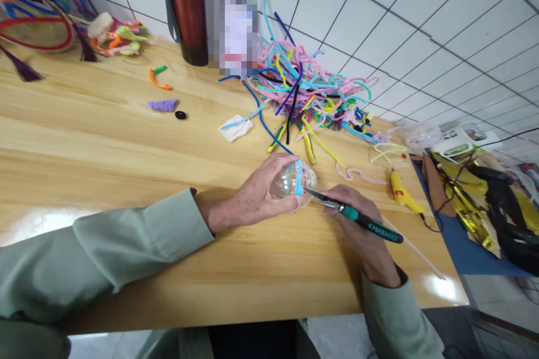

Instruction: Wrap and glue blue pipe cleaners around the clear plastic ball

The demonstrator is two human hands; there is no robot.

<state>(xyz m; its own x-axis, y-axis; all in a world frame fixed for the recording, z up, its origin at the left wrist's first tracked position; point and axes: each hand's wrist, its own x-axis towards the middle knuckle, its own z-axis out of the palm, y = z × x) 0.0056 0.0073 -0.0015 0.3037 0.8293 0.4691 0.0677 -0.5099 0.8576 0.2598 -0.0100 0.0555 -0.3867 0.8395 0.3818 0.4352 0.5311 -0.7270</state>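
My left hand (256,193) is wrapped round a clear plastic ball (290,182) that rests on the wooden table (105,140). A light blue pipe cleaner (298,178) runs over the ball. My right hand (357,213) grips green-handled pliers (362,221), and their tips touch the ball's right side. Both sleeves are pale green.
A tangled pile of coloured pipe cleaners (303,87) lies behind the ball. A red flask (185,5) stands at the back. A yellow glue gun (402,192) lies right of my hands. Small craft pieces (162,105) and a white scrap (234,127) dot the table. Gold foil (471,202) sits beyond the right edge.
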